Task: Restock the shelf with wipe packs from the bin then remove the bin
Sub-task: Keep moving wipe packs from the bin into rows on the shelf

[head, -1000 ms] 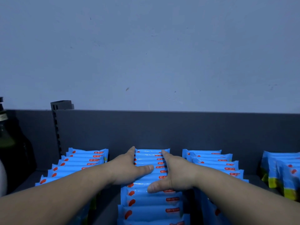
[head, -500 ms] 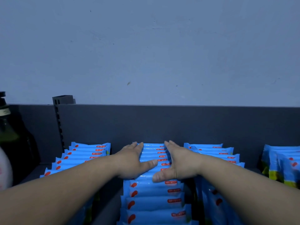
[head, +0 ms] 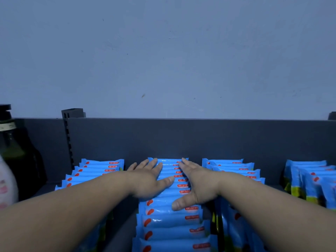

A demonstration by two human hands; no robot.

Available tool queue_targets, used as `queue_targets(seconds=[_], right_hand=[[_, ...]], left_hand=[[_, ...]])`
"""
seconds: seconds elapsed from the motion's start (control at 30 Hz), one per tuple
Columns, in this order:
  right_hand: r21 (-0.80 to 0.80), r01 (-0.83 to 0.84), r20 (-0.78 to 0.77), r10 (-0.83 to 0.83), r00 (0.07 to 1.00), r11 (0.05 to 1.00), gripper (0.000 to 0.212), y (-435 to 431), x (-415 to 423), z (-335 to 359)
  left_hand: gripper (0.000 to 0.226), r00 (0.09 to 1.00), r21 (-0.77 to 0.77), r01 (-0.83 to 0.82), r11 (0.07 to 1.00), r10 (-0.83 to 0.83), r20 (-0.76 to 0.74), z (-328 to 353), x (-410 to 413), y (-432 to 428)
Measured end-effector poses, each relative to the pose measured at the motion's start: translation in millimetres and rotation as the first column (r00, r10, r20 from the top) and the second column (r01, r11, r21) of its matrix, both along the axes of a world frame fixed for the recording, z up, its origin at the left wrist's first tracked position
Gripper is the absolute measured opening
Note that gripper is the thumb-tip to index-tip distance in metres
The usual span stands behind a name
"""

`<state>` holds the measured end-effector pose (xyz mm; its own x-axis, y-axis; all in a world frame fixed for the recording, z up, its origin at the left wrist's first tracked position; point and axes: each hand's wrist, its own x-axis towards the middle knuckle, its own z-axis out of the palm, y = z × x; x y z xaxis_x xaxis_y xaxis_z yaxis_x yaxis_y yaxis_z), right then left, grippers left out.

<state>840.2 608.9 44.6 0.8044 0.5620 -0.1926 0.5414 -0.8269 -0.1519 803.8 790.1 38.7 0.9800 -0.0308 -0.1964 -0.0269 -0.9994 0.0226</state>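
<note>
Hands, head view: both lie flat, palms down, on the middle row of wipe packs (head: 171, 215), fingers straight and pointing toward the back panel (head: 200, 139) of the shelf (head: 125, 235). The left hand (head: 147, 179) rests on the left half of that row, and its outer fingers reach past the packs' left edge. The right hand (head: 198, 184) rests on the right half. The hands are apart, with a strip of blue wrapper showing between them; both thumbs angle inward across the packs, and neither hand grips anything. The middle row runs from the near edge of the frame back to the panel, packs standing on edge and overlapping, each with a red mark at the left and a red label at the right. A left row of packs (head: 98, 170) and a right row of packs (head: 234, 170) stand on either side, each separated from the middle row by a gap. A further group of packs (head: 312, 179), blue with green-yellow lower edges, stands at the far right, well apart. A slotted upright (head: 68, 139) rises at the left end of the back panel. Beyond it, at the frame's left edge, stand a dark bottle (head: 11, 142) with a black cap and a white bottle (head: 5, 186) with pink print, the latter blurred. A pale wall (head: 163, 51) fills the upper half of the frame.
</note>
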Motion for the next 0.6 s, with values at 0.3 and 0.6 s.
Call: queue_targets(seconds=[0.3, 0.6], right_hand=[[-0.037, -0.001, 0.018, 0.001, 1.0, 0.999, 0.096, -17, -48, 14], [-0.126, 0.082, 0.152, -0.062, 0.986, 0.989, 0.067, -10, -73, -14]], left_hand=[[0.072, 0.999, -0.047, 0.038, 0.998, -0.038, 0.003, 7, -47, -8], [0.07, 0.998, 0.065, 0.05, 0.997, -0.049, -0.029, -3, -74, -23]])
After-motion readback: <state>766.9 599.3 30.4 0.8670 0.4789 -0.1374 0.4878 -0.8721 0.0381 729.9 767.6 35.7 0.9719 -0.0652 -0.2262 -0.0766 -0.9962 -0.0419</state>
